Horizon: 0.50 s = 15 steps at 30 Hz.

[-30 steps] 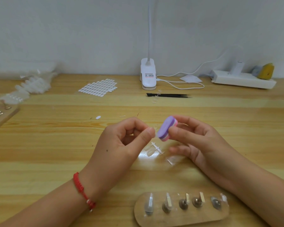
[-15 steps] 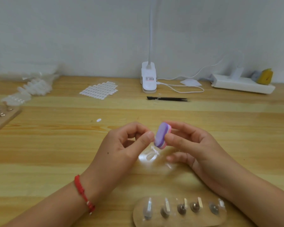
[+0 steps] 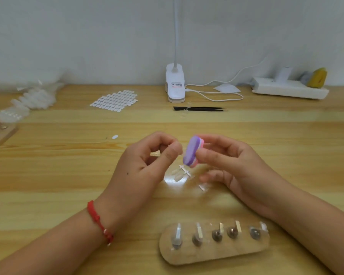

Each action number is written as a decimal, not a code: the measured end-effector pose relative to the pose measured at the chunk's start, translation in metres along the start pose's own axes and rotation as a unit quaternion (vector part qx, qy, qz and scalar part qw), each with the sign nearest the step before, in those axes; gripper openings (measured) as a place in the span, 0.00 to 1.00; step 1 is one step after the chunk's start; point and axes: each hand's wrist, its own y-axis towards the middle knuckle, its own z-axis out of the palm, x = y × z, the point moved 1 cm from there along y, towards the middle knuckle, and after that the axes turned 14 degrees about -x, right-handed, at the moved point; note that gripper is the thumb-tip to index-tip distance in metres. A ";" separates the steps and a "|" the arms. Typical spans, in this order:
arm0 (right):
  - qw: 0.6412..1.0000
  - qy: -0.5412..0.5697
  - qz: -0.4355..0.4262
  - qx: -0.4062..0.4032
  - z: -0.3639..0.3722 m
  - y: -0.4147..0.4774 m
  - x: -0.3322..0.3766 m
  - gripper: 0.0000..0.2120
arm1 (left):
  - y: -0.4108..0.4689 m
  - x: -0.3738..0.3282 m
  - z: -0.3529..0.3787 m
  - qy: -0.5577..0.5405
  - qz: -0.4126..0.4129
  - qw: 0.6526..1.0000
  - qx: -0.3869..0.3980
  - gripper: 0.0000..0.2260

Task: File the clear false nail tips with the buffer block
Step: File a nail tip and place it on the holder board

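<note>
Grainy wooden table — hands pinch rounded, layered purple-pink buffer block.

A red knotted cord bracelet, with small pale beads near its lower end, circles the person's left wrist.

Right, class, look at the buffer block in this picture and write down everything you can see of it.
The buffer block is small, with rounded ends and stacked layers: a purple face, a paler lilac band, pink behind. It looks like foam. It stands nearly upright, leaning slightly, held above the wooden table. The right hand pinches it, thumb on its lower edge, fingers behind. Its purple face is turned to the left hand, whose pinched fingertips sit right beside it; contact cannot be told.
</note>
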 end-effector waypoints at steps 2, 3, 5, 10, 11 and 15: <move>1.000 -0.002 -0.002 0.006 -0.001 0.001 0.000 0.13 | -0.001 -0.001 0.001 0.005 0.007 1.000 0.016 0.07; 0.999 -0.025 -0.004 0.027 0.000 0.000 0.000 0.13 | -0.001 -0.001 0.001 0.005 0.009 1.000 0.010 0.07; 0.997 -0.056 -0.006 0.058 0.002 -0.001 0.000 0.13 | 0.000 -0.002 0.000 -0.001 0.006 1.000 -0.008 0.08; 0.999 -0.037 -0.022 0.021 -0.001 0.000 -0.002 0.13 | -0.001 -0.003 0.001 -0.002 -0.001 1.000 -0.006 0.07; 0.997 -0.057 -0.027 0.039 0.001 -0.001 -0.003 0.14 | -0.001 -0.003 0.000 -0.001 0.001 1.000 -0.012 0.06; 0.999 -0.033 -0.025 0.012 0.001 -0.001 -0.003 0.15 | 0.000 -0.004 -0.001 0.002 0.002 1.000 -0.026 0.07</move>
